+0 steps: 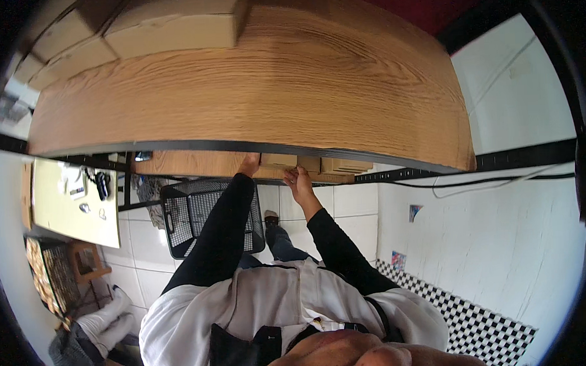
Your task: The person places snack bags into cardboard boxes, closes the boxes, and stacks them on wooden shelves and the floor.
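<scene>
On the lower wooden shelf point(189, 164), under the upper shelf's edge, sit light-brown cardboard boxes point(279, 159), with more point(341, 165) to their right. My left hand point(249, 162) grips the left end of the nearer box, its fingertips partly hidden by the upper shelf. My right hand point(297, 179) has curled fingers on that box's front edge, a little to the right.
Several boxes point(171, 23) lie on the upper shelf point(335, 85). A black mesh basket point(197, 222) stands on the tiled floor below. Left are a pale table point(75, 219) with small items, a wooden stool point(86, 261) and what looks like another person's white-clad legs point(108, 328). A cable runs rightward.
</scene>
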`<control>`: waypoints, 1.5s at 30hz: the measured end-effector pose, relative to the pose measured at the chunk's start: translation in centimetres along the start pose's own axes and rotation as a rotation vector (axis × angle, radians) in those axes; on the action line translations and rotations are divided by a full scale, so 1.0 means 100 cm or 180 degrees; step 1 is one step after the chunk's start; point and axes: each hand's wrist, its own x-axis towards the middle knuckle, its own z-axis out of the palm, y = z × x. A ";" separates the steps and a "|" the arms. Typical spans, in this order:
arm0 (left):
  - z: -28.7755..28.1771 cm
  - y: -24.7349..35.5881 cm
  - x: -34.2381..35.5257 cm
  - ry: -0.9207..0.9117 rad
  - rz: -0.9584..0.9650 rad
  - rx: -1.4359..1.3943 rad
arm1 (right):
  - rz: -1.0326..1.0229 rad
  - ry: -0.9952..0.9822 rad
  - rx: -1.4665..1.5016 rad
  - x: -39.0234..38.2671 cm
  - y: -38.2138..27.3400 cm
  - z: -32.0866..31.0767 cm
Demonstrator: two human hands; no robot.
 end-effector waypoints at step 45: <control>0.003 0.537 -0.785 0.3811 -0.7071 -0.0100 | -0.0800 -0.6693 -0.6338 -0.309 0.376 0.000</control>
